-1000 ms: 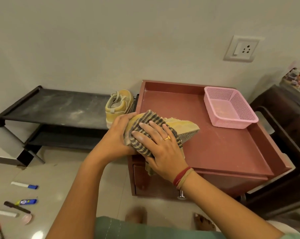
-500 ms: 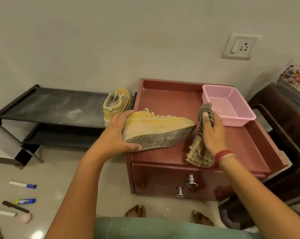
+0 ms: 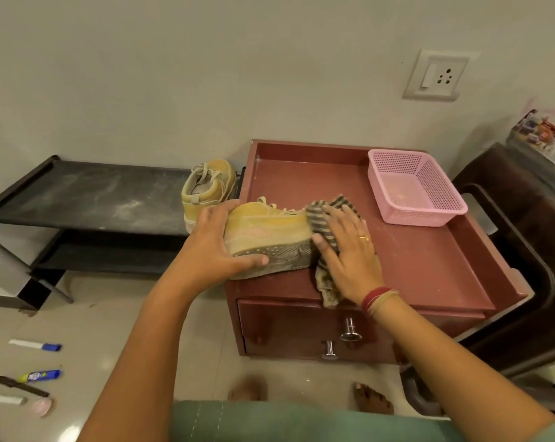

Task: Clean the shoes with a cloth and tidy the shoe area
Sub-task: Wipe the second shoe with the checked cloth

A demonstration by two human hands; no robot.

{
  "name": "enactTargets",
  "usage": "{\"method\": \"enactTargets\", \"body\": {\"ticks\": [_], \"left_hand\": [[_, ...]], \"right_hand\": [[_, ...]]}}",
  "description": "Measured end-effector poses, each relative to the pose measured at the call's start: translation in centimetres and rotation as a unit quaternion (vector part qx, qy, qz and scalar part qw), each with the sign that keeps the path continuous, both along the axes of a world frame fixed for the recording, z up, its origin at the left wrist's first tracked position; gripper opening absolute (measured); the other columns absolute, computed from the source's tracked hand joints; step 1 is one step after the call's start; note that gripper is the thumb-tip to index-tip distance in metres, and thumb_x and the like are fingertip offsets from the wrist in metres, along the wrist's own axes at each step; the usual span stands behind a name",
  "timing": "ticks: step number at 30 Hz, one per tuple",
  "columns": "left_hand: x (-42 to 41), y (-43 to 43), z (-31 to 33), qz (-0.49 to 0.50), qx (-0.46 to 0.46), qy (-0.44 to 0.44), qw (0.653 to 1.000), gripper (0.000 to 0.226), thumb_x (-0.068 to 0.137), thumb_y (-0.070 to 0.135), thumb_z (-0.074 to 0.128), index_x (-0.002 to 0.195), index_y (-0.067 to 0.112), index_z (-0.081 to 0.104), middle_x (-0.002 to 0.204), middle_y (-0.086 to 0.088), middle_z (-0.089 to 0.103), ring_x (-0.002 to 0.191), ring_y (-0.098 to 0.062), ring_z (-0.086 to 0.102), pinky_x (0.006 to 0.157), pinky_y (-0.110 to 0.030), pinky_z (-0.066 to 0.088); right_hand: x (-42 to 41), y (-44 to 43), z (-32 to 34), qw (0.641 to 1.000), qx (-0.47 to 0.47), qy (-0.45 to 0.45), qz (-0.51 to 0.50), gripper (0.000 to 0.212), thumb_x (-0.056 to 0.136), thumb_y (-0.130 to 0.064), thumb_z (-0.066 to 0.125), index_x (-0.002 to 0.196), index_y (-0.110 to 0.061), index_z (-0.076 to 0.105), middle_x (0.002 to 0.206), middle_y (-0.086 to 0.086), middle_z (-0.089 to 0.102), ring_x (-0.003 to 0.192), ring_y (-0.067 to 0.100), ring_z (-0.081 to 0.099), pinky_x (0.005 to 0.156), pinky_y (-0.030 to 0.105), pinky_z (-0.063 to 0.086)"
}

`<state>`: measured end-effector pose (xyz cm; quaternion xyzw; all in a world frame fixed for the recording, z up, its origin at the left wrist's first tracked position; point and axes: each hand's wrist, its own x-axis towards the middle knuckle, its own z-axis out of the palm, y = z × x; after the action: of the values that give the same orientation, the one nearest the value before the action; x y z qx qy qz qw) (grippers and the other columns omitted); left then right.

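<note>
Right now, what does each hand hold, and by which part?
Left hand grips the yellow shoe by its heel end; right hand presses the striped cloth against its toe.

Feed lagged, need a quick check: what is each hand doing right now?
Left hand: grips the yellow shoe at its heel.
Right hand: open, flat, pressing the cloth against the shoe's toe.

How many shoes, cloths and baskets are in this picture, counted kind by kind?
Shoes: 2 (held shoe, second shoe)
Cloths: 1 (striped cloth)
Baskets: 1 (pink basket)
Total: 4
</note>
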<state>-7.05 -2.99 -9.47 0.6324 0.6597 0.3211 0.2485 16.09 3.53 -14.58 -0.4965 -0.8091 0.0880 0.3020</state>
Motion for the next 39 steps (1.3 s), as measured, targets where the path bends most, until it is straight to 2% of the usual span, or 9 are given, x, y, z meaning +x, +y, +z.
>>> {"method": "enactTargets", "body": {"ticks": [5,9,13,17,26,30,34,37,39], "left_hand": [[0.2,-0.3,0.2,-0.009,-0.001,-0.002,1.0,0.1,0.065,0.039,0.084,0.145,0.033,0.024,0.139,0.01,0.024,0.12,-0.008,0.032,0.097,-0.027,0.031],[0.6,-0.7,0.7,-0.021,-0.012,0.033,0.999,0.1,0.067,0.035,0.084,0.145,0.034,0.021,0.14,0.009,0.023,0.121,-0.01,0.033,0.096,-0.028,0.033],[2.6,-0.1,1.5,0.006,-0.057,0.156,0.986,0.112,0.065,0.032,0.082,0.149,0.027,0.008,0.142,0.001,0.016,0.129,-0.027,0.032,0.099,-0.038,0.041],[5.7,0.8,1.6,0.091,-0.076,0.258,0.959,0.119,0.052,0.056,0.083,0.142,0.017,0.017,0.138,-0.01,0.02,0.137,-0.042,0.02,0.102,-0.063,0.035],[5.7,0.4,-0.6,0.093,0.117,0.224,0.963,0.096,0.043,0.04,0.083,0.123,0.008,0.043,0.116,-0.009,0.041,0.113,-0.037,0.043,0.087,-0.036,0.034],[5.3,-0.2,-0.2,0.086,0.185,0.155,0.966,0.097,0.043,0.046,0.076,0.126,0.009,0.041,0.113,0.005,0.031,0.109,-0.021,0.034,0.09,-0.038,0.036],[4.2,-0.6,0.9,0.076,0.199,0.106,0.971,0.1,0.044,0.05,0.072,0.131,0.016,0.036,0.114,0.009,0.025,0.11,-0.019,0.034,0.09,-0.038,0.04],[3.0,-1.1,1.1,0.059,0.206,0.103,0.971,0.098,0.045,0.05,0.071,0.13,0.017,0.037,0.113,0.012,0.028,0.111,-0.024,0.04,0.088,-0.039,0.045],[2.0,-1.4,1.0,0.048,0.226,0.118,0.966,0.095,0.046,0.047,0.074,0.128,0.014,0.04,0.111,0.014,0.029,0.108,-0.024,0.042,0.086,-0.043,0.047]], "right_hand": [[1.7,2.5,0.2,0.912,-0.228,0.338,-0.044,0.041,0.098,-0.045,0.036,0.124,-0.018,0.053,0.117,-0.004,0.057,0.115,0.015,0.052,0.093,0.022,0.043],[2.5,3.3,1.1,0.835,-0.28,0.45,-0.148,0.041,0.097,-0.045,0.039,0.122,-0.017,0.056,0.121,0.005,0.061,0.113,0.02,0.056,0.101,0.041,0.043],[1.5,-1.0,2.1,0.951,-0.027,0.307,0.023,0.033,0.096,-0.04,0.038,0.123,-0.027,0.051,0.128,-0.006,0.055,0.12,0.003,0.048,0.106,0.022,0.032],[1.4,-2.3,-0.8,0.993,0.089,-0.029,0.066,0.048,0.096,-0.053,0.026,0.14,-0.036,0.037,0.149,-0.013,0.033,0.143,0.013,0.02,0.117,0.046,0.004],[4.6,2.8,-0.6,0.869,-0.275,0.41,-0.035,0.032,0.099,-0.034,0.04,0.113,-0.015,0.062,0.107,-0.002,0.066,0.107,0.016,0.059,0.096,0.021,0.046],[4.2,1.8,1.5,0.802,-0.165,0.565,-0.1,0.04,0.097,-0.041,0.041,0.124,-0.016,0.056,0.12,0.003,0.062,0.113,0.016,0.058,0.104,0.041,0.042],[3.7,-1.7,3.6,0.938,0.123,0.31,0.089,0.044,0.096,-0.042,0.038,0.135,-0.021,0.043,0.141,0.006,0.044,0.134,0.025,0.038,0.11,0.052,0.029],[3.6,-2.1,3.2,0.957,0.254,0.005,0.142,0.043,0.098,-0.045,0.034,0.136,-0.025,0.041,0.146,0.005,0.04,0.139,0.031,0.029,0.105,0.068,0.019],[2.9,-1.5,2.1,0.962,0.235,-0.022,0.135,0.042,0.098,-0.048,0.032,0.136,-0.03,0.041,0.146,0.002,0.04,0.14,0.028,0.027,0.105,0.068,0.019]]}}
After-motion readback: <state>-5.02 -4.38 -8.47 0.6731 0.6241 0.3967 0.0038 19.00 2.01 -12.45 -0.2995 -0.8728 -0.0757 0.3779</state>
